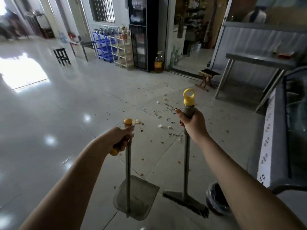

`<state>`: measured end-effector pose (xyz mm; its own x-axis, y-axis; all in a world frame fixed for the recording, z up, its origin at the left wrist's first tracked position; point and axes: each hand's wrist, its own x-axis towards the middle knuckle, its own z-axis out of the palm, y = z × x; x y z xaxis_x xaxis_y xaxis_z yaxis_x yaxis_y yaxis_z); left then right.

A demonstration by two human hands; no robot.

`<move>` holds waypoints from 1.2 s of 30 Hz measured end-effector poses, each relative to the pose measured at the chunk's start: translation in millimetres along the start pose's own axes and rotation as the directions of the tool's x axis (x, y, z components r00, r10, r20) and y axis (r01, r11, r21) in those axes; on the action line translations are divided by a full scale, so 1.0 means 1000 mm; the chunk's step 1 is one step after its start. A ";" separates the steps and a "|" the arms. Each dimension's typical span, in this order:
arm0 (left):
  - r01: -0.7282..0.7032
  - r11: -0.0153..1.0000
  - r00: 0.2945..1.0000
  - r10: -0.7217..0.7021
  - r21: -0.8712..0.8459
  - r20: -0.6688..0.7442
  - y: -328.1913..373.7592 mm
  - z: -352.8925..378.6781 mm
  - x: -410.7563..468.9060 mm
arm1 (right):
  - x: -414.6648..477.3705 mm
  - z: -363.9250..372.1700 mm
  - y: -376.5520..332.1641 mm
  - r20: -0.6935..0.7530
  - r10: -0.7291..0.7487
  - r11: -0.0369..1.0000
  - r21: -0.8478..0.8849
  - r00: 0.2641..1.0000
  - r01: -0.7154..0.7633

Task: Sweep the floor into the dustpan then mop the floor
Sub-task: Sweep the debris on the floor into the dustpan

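Observation:
My left hand (pixel 118 139) grips the top of a long-handled grey dustpan (pixel 136 199) with yellow end caps; its pan hangs low by the floor near my feet. My right hand (pixel 193 124) grips the grey sleeve of a broom handle just under its yellow ring cap (pixel 188 97). The broom head (pixel 187 204) with dark bristles sits low, right of the pan. Scattered crumbs and scraps (pixel 166 113) lie on the pale tiled floor ahead of both tools. No mop is in view.
A steel table (pixel 259 62) and a grey counter (pixel 272 146) stand at the right. A lined bin (pixel 214 198) sits beside the broom head. A small folding stool (pixel 207 78), an oil bottle (pixel 158 63), a black cabinet, shelf racks (pixel 113 48) and a dark stool (pixel 61 56) line the far side.

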<state>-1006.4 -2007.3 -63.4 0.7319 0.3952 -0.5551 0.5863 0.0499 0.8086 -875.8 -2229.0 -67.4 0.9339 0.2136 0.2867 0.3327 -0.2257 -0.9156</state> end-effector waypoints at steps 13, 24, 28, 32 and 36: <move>-0.019 0.992 1.000 0.020 0.123 -0.006 0.049 -0.096 0.113 | 0.109 0.127 0.019 -0.034 0.023 1.000 -0.001 0.999 -0.023; -0.051 0.993 0.998 0.047 0.106 0.037 0.075 -0.201 0.240 | 0.176 0.243 0.018 -0.064 0.061 0.996 -0.067 0.996 -0.065; -0.042 0.988 0.991 0.023 0.148 0.131 0.095 -0.246 0.288 | 0.202 0.296 0.011 -0.112 0.069 0.992 -0.101 0.991 -0.080; -0.078 0.983 0.977 0.042 0.168 0.209 0.120 -0.278 0.321 | 0.224 0.333 0.002 -0.192 0.055 0.993 -0.094 0.980 -0.074; -0.151 0.976 0.963 0.109 0.158 0.246 0.142 -0.296 0.346 | 0.243 0.359 0.001 -0.242 0.076 0.991 -0.093 0.967 -0.101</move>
<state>-772.3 -1591.6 -82.9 0.8544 0.1602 -0.4943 0.5164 -0.1555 0.8421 -695.1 -1836.0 -99.9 0.9603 -0.0401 0.2759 0.2475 -0.3336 -0.9096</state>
